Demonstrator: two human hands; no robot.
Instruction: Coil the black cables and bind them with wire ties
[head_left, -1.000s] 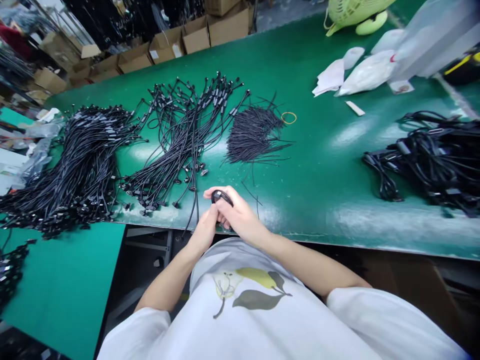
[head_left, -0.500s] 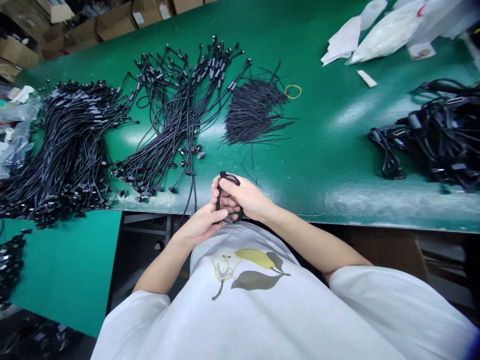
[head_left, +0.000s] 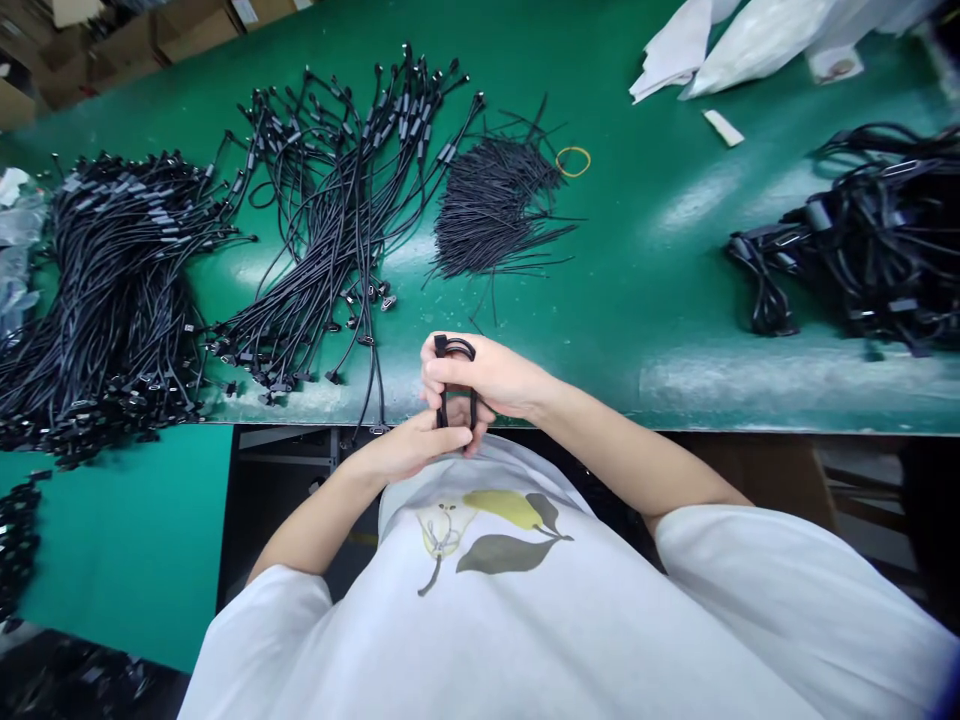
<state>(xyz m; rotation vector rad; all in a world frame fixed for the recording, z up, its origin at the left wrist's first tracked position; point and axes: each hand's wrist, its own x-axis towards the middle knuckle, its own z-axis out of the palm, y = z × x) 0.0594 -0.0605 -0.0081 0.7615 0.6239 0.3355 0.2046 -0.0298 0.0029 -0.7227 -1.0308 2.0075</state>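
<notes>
A black cable, coiled into a narrow loop, is held between my two hands just over the table's front edge. My right hand is closed around its upper part, thumb across the coil and a black connector showing at the top. Lower down, my left hand pinches the bottom of the loop with its thumb. Beyond my hands lies a heap of short thin black ties. Left of that heap, loose black cables with connectors at both ends spread across the green table.
A thick pile of straight cables covers the table's left side. Bundled cables lie at the right. A yellow rubber band, a small white piece and a white plastic bag are farther back. Cardboard boxes stand behind the table.
The coil has been drawn into a longer, narrower loop between my hands. My left hand has shifted slightly right under it. The whole view has moved a little.
</notes>
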